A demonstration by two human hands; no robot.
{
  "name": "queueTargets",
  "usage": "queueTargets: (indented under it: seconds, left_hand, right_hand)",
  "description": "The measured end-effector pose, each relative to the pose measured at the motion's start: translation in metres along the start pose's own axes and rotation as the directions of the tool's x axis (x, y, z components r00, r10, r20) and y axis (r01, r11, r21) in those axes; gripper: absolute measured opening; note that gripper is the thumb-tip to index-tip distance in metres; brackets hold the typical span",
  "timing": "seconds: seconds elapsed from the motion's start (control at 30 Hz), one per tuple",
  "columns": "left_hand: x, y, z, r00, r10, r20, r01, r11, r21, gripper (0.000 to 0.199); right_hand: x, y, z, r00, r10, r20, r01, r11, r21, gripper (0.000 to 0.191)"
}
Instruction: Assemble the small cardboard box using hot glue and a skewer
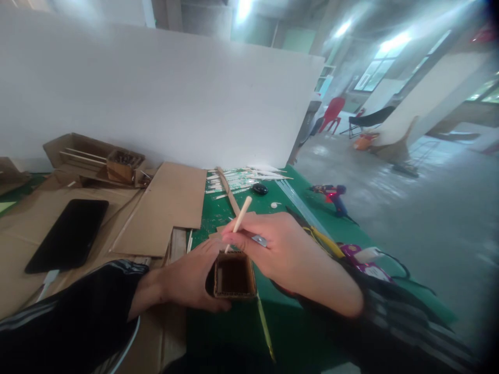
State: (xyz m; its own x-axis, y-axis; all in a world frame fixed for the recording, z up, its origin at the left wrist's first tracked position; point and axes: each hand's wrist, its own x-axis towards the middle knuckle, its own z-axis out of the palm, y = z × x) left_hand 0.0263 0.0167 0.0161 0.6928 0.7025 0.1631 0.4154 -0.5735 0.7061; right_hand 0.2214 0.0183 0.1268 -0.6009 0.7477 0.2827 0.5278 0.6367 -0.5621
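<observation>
My left hand (195, 278) is wrapped round the left side of a small open-topped cardboard box (236, 296), steadying it over the green table. A thin wooden stick (242, 213) is pinched between the thumb and fingers of my right hand (273, 244). Its lower end meets the far rim of the box; I cannot tell whether it goes in. A small metal blade-like piece (260, 240) shows against my right hand, its other end hidden. Below the box lies a narrow yellowish strip (265, 327).
Flat cardboard (163, 202) and a black phone (70, 234) with a white cable lie to the left. Farther back are a cardboard tray (86, 156), a pile of white sticks (237, 181) and a round black lid (260, 188). Yellow-handled pliers (323, 241) and a glue gun (335, 197) are right.
</observation>
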Motion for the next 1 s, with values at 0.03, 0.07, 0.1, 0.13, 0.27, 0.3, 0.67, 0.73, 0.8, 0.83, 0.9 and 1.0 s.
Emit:
queueTargets:
  seconds: [0.03,0.07,0.1,0.13,0.27,0.3,0.67,0.73,0.8,0.83,0.9,1.0]
  left_hand:
    - [0.000,-0.001,0.000,1.000,0.005,0.001,-0.005,1.000,-0.005,0.080]
    - [-0.001,-0.002,0.001,1.000,0.007,0.003,-0.007,1.000,-0.010,0.081]
    - [-0.001,-0.002,0.001,1.000,0.007,0.005,-0.007,1.000,-0.016,0.084]
    - [-0.001,-0.003,0.001,1.000,0.005,0.003,-0.005,1.000,-0.021,0.087]
    - [0.000,0.000,0.001,1.000,-0.011,0.005,0.012,1.000,-0.022,0.088]
    - [0.001,0.000,0.000,1.000,-0.009,0.010,0.009,1.000,-0.022,0.086]
    - [0.001,-0.005,0.002,0.998,0.024,0.049,-0.023,1.000,-0.018,0.086]
    - [0.000,-0.005,0.002,0.999,0.009,0.035,-0.008,1.000,-0.016,0.088]
    - [0.000,-0.004,0.002,1.000,0.002,0.025,-0.002,1.000,-0.007,0.085]
    - [-0.001,-0.004,0.002,1.000,-0.003,0.019,0.003,1.000,-0.002,0.082]
    - [-0.002,-0.003,0.002,1.000,-0.016,0.003,0.016,1.000,0.010,0.080]
    - [-0.002,-0.003,0.001,0.999,-0.025,0.020,0.024,1.000,0.004,0.077]
  right_hand:
    - [0.000,0.000,0.001,1.000,0.011,-0.017,-0.012,1.000,-0.028,0.019]
    - [0.001,0.000,0.001,0.999,0.022,-0.040,-0.024,0.998,-0.053,0.019]
    - [0.001,0.000,0.002,0.997,0.030,-0.067,-0.035,0.997,-0.072,0.019]
    - [0.002,0.000,0.002,0.996,0.036,-0.082,-0.043,0.996,-0.084,0.019]
    - [0.001,0.002,0.001,0.997,0.039,-0.062,-0.042,0.998,-0.056,0.017]
    - [0.000,0.002,0.000,0.999,0.021,-0.041,-0.023,0.999,-0.032,0.016]
    - [0.000,0.003,-0.007,0.996,-0.033,0.087,0.037,0.998,-0.041,0.021]
    - [0.002,0.002,-0.007,0.998,-0.005,0.068,0.008,0.999,-0.044,0.018]
    - [0.006,0.002,-0.008,0.998,0.023,0.061,-0.021,0.999,-0.037,0.017]
    - [0.007,0.003,-0.008,0.997,0.038,0.060,-0.036,0.999,-0.034,0.017]
    - [0.010,0.003,-0.009,0.997,0.054,0.055,-0.052,0.998,-0.035,0.019]
    - [0.007,0.002,-0.008,0.998,0.014,0.066,-0.011,0.998,-0.055,0.020]
